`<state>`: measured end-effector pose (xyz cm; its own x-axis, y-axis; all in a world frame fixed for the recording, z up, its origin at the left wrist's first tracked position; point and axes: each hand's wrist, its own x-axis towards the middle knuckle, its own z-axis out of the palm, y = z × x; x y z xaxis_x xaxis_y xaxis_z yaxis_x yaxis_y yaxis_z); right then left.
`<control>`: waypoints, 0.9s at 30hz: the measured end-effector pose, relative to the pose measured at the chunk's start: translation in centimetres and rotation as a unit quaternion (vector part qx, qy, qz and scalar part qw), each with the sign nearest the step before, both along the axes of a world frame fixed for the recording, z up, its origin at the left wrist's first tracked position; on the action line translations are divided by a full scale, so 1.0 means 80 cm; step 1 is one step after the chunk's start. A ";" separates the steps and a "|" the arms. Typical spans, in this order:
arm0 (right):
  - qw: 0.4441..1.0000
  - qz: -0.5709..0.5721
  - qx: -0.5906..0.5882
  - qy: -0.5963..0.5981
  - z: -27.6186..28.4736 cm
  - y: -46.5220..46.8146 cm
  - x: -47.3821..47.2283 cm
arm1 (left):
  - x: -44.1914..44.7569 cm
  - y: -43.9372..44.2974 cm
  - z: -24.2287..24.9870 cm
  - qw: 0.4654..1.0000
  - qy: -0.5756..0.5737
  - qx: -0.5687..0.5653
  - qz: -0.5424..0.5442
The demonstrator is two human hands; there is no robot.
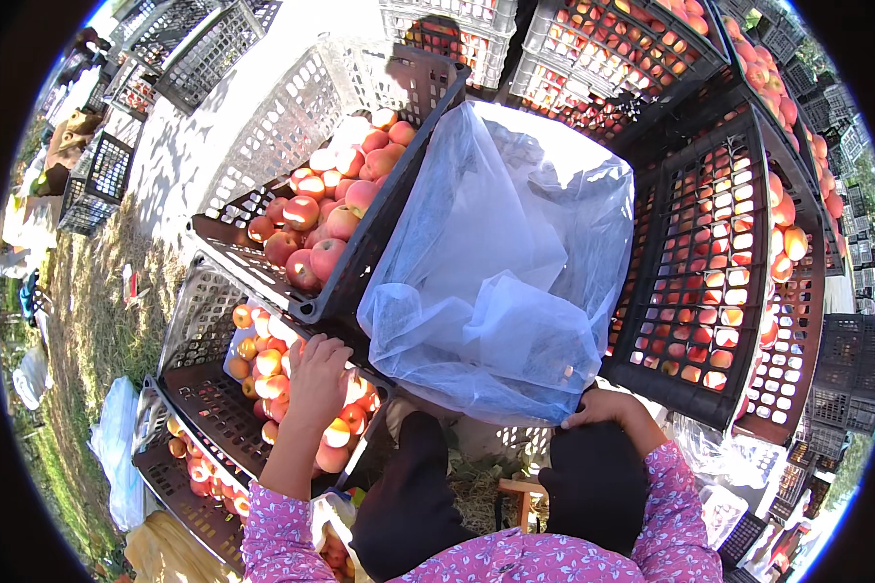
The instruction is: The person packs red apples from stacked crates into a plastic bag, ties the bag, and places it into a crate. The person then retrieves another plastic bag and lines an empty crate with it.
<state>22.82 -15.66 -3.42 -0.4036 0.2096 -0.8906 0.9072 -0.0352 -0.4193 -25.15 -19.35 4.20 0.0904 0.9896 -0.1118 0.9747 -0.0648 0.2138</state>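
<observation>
A crumpled, translucent plastic liner [481, 240] covers the open container in front of me. My right hand [612, 409] is at its near right corner, thumb along the edge and other fingers partly hidden. My left hand [322, 379] reaches over a plastic crate [208, 390] of red and yellow apples [270, 361]. Its fingertips lie by the crate's far rim, and what they touch is unclear. Just beyond, a tilted dark crate [426, 131] holds more red apples [328, 211]. No apple shows inside the liner.
To the right stands a black crate [755, 240] filled with apples. Stacked apple crates [612, 51] rise at the back. Another apple crate [182, 503] is low on the left, beside a pale plastic bundle [117, 452]. A small wooden stool [523, 488] shows between my knees.
</observation>
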 end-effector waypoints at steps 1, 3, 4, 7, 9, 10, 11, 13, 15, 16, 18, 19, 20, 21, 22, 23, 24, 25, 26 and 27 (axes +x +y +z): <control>0.999 0.019 -0.001 -0.035 0.014 0.004 -0.013 | 0.005 0.006 0.012 0.999 -0.034 -0.003 0.006; 0.992 0.026 0.086 -0.091 0.067 0.014 -0.035 | 0.039 0.015 0.024 0.979 -0.200 -0.023 0.022; 0.986 0.029 0.109 -0.123 0.099 0.015 -0.054 | 0.058 0.024 0.033 0.971 -0.237 -0.020 -0.008; 0.978 0.055 0.180 -0.084 0.165 0.040 -0.113 | 0.114 0.067 0.018 0.967 -0.219 -0.075 -0.103; 0.959 0.053 0.273 0.055 0.164 0.067 -0.154 | 0.145 0.104 -0.024 0.956 -0.173 -0.166 -0.172; 0.930 0.056 0.337 0.137 0.142 0.083 -0.172 | 0.160 0.122 -0.056 0.946 -0.132 -0.201 -0.218; 0.902 0.150 0.374 0.154 0.120 0.104 -0.192 | 0.170 0.132 -0.098 0.943 -0.101 -0.228 -0.220; 0.875 0.322 0.350 0.091 0.075 0.133 -0.232 | 0.183 0.150 -0.170 0.930 -0.043 -0.286 -0.227; 0.870 0.408 0.276 -0.002 0.023 0.147 -0.241 | 0.191 0.174 -0.167 0.914 0.060 -0.325 -0.233; 0.865 0.427 0.261 -0.013 -0.008 0.145 -0.240 | 0.193 0.179 -0.170 0.903 0.110 -0.345 -0.231; 0.860 0.441 0.256 -0.022 -0.069 0.136 -0.224 | 0.189 0.173 -0.193 0.908 0.156 -0.336 -0.195; 0.860 0.434 0.268 -0.019 -0.092 0.128 -0.207 | 0.184 0.171 -0.205 0.909 0.180 -0.332 -0.177; 0.856 0.434 0.280 -0.012 -0.113 0.121 -0.195 | 0.172 0.165 -0.227 0.899 0.220 -0.337 -0.172; 0.854 0.430 0.291 -0.010 -0.128 0.117 -0.183 | 0.163 0.163 -0.255 0.894 0.248 -0.335 -0.166; 0.859 0.421 0.291 -0.018 -0.128 0.117 -0.173 | 0.160 0.161 -0.286 0.891 0.283 -0.320 -0.155; 0.867 0.409 0.284 -0.025 -0.130 0.114 -0.167 | 0.157 0.158 -0.315 0.889 0.318 -0.300 -0.136; 0.869 0.417 0.268 -0.013 -0.138 0.122 -0.182 | 0.143 0.141 -0.346 0.883 0.350 -0.298 -0.093; 0.881 0.404 0.246 -0.023 -0.137 0.122 -0.188 | 0.147 0.142 -0.361 0.880 0.369 -0.287 -0.085; 0.904 0.362 0.221 -0.048 -0.132 0.122 -0.188 | 0.166 0.157 -0.358 0.874 0.378 -0.286 -0.109; 0.910 0.365 0.191 -0.037 -0.132 0.136 -0.211 | 0.167 0.172 -0.302 0.853 0.320 -0.395 -0.116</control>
<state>5.92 -4.80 -13.98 -0.5012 0.2094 -0.8396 0.6566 0.7240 -0.2113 -11.83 -5.58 -19.99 -0.0567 0.5467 -0.8354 0.8885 -0.3540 -0.2919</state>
